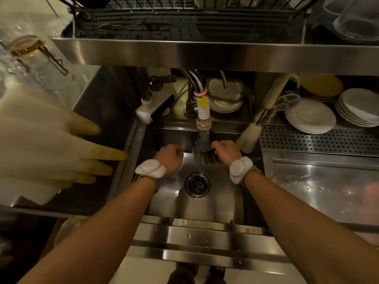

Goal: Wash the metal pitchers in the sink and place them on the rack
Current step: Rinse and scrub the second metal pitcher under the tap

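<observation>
A dark metal pitcher (203,149) stands under the running faucet (203,111) at the back of the steel sink (205,206). Water streams into it. My right hand (226,150) grips the pitcher's right side, fingers curled around it. My left hand (169,156) hovers just left of the pitcher with its fingers curled into a fist; nothing shows in it. The dark wire rack (184,21) sits on the shelf above the sink.
Rubber gloves (51,144) hang over the left counter. Stacked plates (311,115) and a bottle brush (249,136) lie back right. A glass jar (30,54) is upper left, upturned glasses (356,19) upper right. The drain (197,184) is in mid-sink.
</observation>
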A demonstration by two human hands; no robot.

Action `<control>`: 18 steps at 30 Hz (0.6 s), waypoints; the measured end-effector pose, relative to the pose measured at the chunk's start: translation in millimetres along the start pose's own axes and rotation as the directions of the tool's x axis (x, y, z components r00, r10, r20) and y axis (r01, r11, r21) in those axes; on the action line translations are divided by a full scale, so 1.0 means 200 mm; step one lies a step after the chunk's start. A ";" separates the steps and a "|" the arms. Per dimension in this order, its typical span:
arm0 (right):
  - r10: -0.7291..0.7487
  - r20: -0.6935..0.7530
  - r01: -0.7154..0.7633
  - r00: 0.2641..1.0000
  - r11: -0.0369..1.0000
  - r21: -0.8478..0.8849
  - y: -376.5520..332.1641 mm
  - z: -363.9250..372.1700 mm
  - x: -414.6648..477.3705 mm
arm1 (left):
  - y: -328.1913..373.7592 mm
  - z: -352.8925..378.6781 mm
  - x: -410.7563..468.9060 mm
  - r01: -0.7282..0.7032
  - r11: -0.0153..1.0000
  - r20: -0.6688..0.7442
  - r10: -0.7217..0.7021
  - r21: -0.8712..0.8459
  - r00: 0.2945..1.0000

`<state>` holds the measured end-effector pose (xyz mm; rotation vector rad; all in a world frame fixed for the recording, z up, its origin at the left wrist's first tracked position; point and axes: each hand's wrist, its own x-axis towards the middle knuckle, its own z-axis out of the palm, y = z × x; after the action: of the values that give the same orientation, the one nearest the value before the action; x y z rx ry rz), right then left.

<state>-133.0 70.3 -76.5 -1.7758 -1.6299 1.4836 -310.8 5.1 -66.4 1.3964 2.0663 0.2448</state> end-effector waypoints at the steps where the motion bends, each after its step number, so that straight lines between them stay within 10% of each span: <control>1: 0.013 0.026 -0.014 1.000 1.000 0.010 0.00 -0.01 -0.01 | 0.00 0.00 0.00 0.004 1.000 0.010 -0.004 0.012 1.000; 18: -0.002 -0.006 0.001 1.000 0.996 -0.091 -0.02 0.01 0.03 | -0.08 -0.01 0.01 0.081 0.997 0.099 -0.081 0.002 0.992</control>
<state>-138.3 76.2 -78.5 -1.8242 -1.7208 1.4232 -324.3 0.4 -73.1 1.2939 2.0354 0.1403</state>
